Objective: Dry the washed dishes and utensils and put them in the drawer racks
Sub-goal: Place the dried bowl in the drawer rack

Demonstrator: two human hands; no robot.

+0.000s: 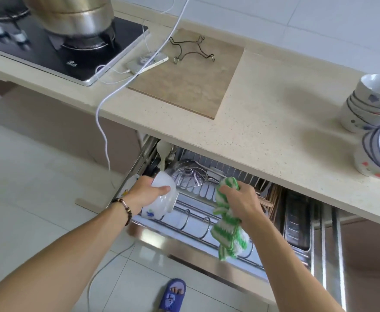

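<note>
From my feed, both forearms are bare, no sleeves showing at all. The left wrist has a beaded bracelet [124, 206], dark beads with a couple of lighter ones mixed in. Down at the bottom edge one foot sits in a blue-purple slipper [173, 296], open at the toes, with a pale print on top.

A home kitchen: a black glass gas hob [56, 52] carrying a brass-coloured metal pot [72, 12] is set into the speckled beige stone tabletop [263, 122], with patterned white ceramic bowls [369, 104] stacked above a pulled-out steel-wire dish drawer [207, 217].
</note>
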